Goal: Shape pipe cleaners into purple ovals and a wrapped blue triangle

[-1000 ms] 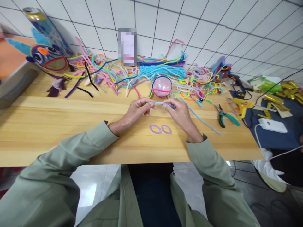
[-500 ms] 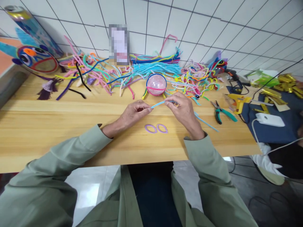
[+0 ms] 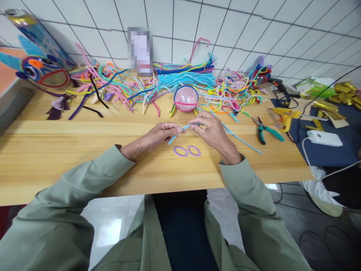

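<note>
Between my two hands runs a light blue pipe cleaner (image 3: 244,144), whose long tail slants out to the right past my right wrist. My left hand (image 3: 167,133) pinches it near one end, and a short tip sticks out below the fingers. Close beside it, my right hand (image 3: 209,130) grips the same pipe cleaner between thumb and fingers. Two purple almond-shaped loops (image 3: 180,151) lie side by side on the table just below my hands. Beyond them stands a clear ball (image 3: 186,96) banded in blue and pink, on yellow-green legs.
Heaps of coloured pipe cleaners (image 3: 186,79) line the wall. To the right lie teal-handled pliers (image 3: 269,132), a yellow glue gun (image 3: 287,118) and a white power adapter (image 3: 324,138). A finished-looking fish-like craft (image 3: 42,71) and a tall can (image 3: 36,35) stand at left.
My hands have come closer together, the right one shifting left. The blue tip now pokes out below my left fingers, and more of the tail shows at right.
</note>
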`<state>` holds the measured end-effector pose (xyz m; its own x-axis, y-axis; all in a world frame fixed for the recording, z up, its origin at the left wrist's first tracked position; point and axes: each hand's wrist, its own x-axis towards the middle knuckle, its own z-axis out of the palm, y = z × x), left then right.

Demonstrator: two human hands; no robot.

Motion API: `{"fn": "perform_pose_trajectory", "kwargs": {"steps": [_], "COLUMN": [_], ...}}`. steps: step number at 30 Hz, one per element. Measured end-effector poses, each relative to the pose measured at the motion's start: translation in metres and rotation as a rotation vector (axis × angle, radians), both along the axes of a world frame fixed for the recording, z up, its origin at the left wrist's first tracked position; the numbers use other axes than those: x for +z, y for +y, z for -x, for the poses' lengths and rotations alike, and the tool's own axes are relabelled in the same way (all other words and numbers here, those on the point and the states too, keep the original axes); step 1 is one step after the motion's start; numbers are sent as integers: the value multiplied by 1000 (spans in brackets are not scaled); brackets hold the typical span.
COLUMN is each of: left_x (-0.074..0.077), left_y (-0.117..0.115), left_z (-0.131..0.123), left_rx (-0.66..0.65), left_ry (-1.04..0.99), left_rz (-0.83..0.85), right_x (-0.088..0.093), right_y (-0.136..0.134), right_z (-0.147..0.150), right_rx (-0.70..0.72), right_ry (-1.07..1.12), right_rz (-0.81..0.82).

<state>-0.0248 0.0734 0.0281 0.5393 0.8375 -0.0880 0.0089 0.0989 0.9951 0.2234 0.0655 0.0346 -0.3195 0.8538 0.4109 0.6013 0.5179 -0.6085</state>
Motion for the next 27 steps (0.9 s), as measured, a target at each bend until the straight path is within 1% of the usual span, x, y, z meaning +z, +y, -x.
{"fn": "perform_pose_trajectory", "kwargs": {"steps": [6,12,16,22,27], "left_x": [-9,-12,-13,-14,-13], "left_y": [3,5,5,5,4], "left_z": [2,2,2,1,1], "left_rx": [7,22,14,29,9], "left_ry": [-82,-138,-151,-155,-161], "left_rz": [101,163,182,201,222], "right_x": [1,-5,-7,-3,-3], "right_y": [0,4,6,5,2], "right_z": [1,-2,-4,-7,-2], "right_rx": [-12,-23,-15,-30,6], "right_ry": [4,51,43,17,18], "right_rz": [-48,-139,-139,-113,-113]}}
